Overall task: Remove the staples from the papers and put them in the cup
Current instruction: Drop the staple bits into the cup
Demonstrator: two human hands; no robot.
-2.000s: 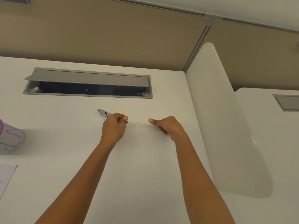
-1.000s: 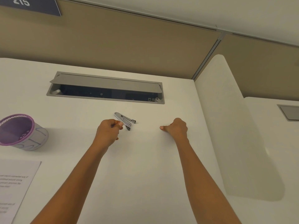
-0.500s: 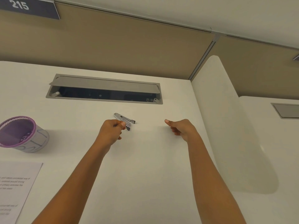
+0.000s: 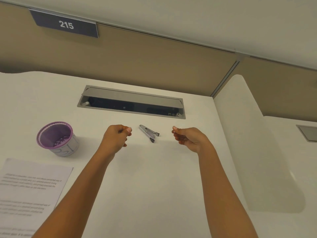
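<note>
Staple remover (image 4: 148, 133): small, silver metal with dark tips, lying flat on the bench (image 4: 154, 186) between the two hands, touching neither. Cup (image 4: 57, 139): purple mesh inside, pale patterned wall, upright, left of the hands; small pale specks on its floor, too small to identify. Printed paper (image 4: 32, 186) flat at the near left edge.

Bench white; grey cable hatch (image 4: 132, 102) set into it beyond the remover, lid raised; tan partition (image 4: 137, 57) behind with a dark sign (image 4: 66, 24) reading 215; white divider (image 4: 248, 134) to the right.

Left hand (image 4: 118, 136) curled in a fist, thumb on forefinger, nothing visible in it; right hand (image 4: 190, 138) loosely curled, empty; both forearms stretched forward.
</note>
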